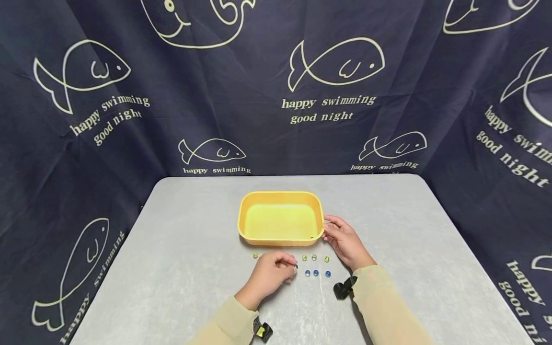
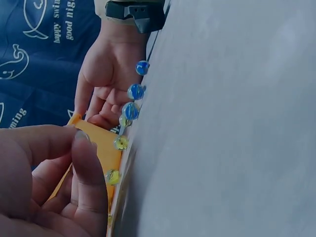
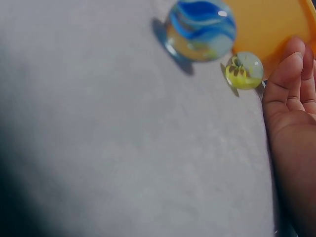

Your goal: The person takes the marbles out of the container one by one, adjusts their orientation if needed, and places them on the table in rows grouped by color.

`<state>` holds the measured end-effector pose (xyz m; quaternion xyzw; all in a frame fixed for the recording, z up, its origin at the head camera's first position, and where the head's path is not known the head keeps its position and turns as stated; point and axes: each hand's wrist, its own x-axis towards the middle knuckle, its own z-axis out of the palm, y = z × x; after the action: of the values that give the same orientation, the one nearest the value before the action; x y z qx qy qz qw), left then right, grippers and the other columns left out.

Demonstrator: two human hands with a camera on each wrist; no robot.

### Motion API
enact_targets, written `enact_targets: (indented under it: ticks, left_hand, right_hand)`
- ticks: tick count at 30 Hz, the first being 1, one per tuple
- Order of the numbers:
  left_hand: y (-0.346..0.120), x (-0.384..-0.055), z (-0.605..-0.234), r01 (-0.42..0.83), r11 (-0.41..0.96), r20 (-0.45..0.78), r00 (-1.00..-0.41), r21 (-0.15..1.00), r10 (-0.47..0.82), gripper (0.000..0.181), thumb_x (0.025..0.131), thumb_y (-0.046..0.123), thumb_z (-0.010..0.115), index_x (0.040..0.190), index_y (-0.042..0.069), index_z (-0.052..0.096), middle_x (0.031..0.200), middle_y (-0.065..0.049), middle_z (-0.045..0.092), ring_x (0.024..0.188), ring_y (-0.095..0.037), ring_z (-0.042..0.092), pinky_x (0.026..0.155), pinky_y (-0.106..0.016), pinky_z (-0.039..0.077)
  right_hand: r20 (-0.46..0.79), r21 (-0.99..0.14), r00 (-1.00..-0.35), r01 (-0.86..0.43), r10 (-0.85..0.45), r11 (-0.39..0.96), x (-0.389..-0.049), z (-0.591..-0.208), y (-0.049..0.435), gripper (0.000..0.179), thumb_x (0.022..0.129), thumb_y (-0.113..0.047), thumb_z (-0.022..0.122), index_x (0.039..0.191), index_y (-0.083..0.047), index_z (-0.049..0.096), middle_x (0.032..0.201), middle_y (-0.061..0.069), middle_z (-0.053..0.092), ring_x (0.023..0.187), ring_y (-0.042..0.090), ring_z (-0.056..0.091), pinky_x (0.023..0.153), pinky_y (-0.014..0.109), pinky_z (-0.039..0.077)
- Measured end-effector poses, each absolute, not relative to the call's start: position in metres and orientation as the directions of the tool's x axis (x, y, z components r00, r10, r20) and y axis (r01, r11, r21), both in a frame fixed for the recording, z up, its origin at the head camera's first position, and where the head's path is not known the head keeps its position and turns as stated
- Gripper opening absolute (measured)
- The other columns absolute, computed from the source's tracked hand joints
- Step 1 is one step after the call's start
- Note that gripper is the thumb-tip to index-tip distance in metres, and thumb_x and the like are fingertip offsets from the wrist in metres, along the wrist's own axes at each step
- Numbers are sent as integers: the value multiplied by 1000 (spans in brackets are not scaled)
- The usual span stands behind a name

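Note:
My left hand (image 1: pixel 269 273) pinches a small dark marble (image 1: pixel 295 266) between thumb and index finger, low over the table. Its fingers mostly cover the marble in the left wrist view. My right hand (image 1: pixel 347 244) touches the right side of a yellow plastic bin (image 1: pixel 280 242), thumb at the rim and the other fingers loosely bent against the outer wall. In front of the bin lies a row of clear marbles with yellow-green swirls (image 1: pixel 304 258). Nearer to me, 3 blue-swirled marbles (image 1: pixel 316 273) sit between the hands; one blue marble (image 3: pixel 200 29) looms large in the right wrist view.
The grey table (image 1: pixel 181 230) is backed by a dark blue curtain (image 1: pixel 267 96) printed with fish. One yellow-green marble (image 1: pixel 255 255) lies apart, left of the others. A small dark spot (image 1: pixel 312 237) shows inside the bin's near right corner.

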<state>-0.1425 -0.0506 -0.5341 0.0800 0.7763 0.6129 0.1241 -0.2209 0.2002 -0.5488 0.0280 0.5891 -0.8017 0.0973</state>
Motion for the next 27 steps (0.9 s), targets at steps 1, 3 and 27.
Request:
enact_targets:
  ticks: [1,3,27]
  left_hand:
    - [-50,-142,-535,-28,243,-97,-957,970,275,11,87,2,76,94,10,76,76,0,71,61,-17,66,59,-30,57]
    - [-50,-142,-537,-26,255,-98,-957,967,272,11,86,2,76,94,10,76,76,0,71,61,-17,66,59,-30,57]
    - [-49,-138,-541,109,426,-6,-965,898,261,15,80,-1,79,85,13,78,73,9,62,63,-5,59,65,-24,50]
  right_hand:
    - [-160,-939,-979,190,-125,-286,-221,-549,200,53,102,-12,66,148,5,45,101,8,65,84,13,64,77,25,55]
    - [-162,-939,-979,192,-126,-284,-221,-550,200,53,102,-12,66,148,4,45,101,8,65,84,13,64,77,25,55]
    - [-160,-940,-980,189,-121,-284,-221,-547,198,52,103,-11,65,148,5,45,99,6,66,83,12,64,77,24,55]
